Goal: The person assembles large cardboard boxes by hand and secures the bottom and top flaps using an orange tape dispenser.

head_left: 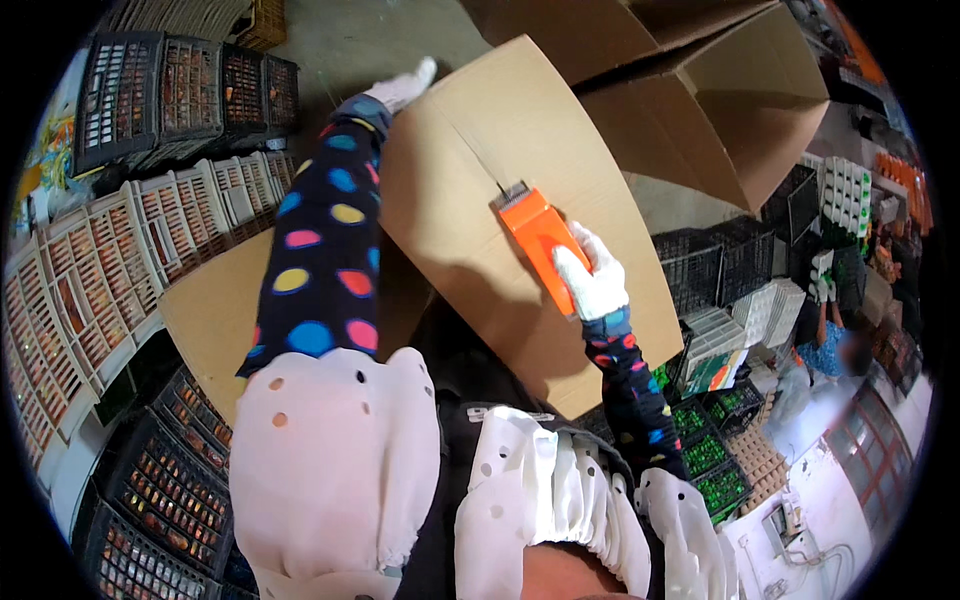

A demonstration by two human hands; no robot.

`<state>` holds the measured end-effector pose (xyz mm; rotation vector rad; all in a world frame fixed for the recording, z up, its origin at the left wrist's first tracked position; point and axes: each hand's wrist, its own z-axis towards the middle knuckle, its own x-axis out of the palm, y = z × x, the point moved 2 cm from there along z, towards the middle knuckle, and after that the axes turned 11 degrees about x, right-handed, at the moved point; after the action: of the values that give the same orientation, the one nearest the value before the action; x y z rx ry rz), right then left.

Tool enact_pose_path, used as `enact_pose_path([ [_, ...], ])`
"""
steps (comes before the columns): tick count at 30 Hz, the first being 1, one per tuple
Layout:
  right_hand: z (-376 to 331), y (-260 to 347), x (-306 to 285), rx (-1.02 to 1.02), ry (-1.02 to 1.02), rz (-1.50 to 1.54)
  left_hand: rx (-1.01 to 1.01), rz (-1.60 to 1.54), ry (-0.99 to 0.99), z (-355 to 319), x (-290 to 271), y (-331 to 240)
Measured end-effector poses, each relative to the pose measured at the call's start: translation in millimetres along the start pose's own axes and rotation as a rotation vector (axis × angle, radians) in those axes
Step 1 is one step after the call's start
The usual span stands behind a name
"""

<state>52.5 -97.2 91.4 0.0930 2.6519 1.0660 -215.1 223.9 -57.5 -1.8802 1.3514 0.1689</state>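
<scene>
My right hand (597, 275), in a white glove, is wrapped around an orange tape dispenser (537, 238). The dispenser's toothed metal edge rests on the upper face of a brown cardboard box (600, 200). A thin seam runs from that edge toward the box's far left side. At that far left edge is my left hand (405, 87), also gloved in white, its fingers stretched out beside the cardboard. It holds nothing that I can see. Both my forearms wear dark sleeves with coloured dots.
An open cardboard box (720, 110) stands at the far right. Cream slatted crates (150, 250) and black crates (190, 90) are stacked on the left. Black crates with green contents (705, 455) and egg trays (757, 455) lie right. Another person (825, 335) is farther right.
</scene>
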Motion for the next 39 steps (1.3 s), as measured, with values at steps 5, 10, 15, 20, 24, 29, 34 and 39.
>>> enact_pose_path([
  [5, 11, -14, -9, 0.002, -0.008, -0.020, 1.031, 0.644, -0.502, -114, 27, -121],
  [10, 7, -5, -9, 0.052, 0.073, -0.070, 1.065, 0.668, -0.606, -148, 115, -110],
  [15, -6, -8, -15, -0.038, 0.106, -0.143, 1.026, 0.762, -0.646, -137, 128, -102],
  [20, -73, -56, -98, 0.046, 0.210, -0.022, 0.991, 0.833, -0.494, -135, 130, -120],
  [24, -173, -153, -219, 0.146, 0.257, -0.057, 0.883, 1.094, -0.538, -125, 134, -109],
  [29, -309, -276, -357, 0.416, 0.109, 0.004, 0.847, 1.130, -0.508, -116, 148, -117],
  [34, -343, -323, -397, 0.469, 0.035, -0.075, 0.815, 1.201, -0.534, -112, 160, -125],
  [39, -316, -351, -390, 0.426, 0.039, -0.090, 0.759, 1.252, -0.629, -120, 171, -132],
])
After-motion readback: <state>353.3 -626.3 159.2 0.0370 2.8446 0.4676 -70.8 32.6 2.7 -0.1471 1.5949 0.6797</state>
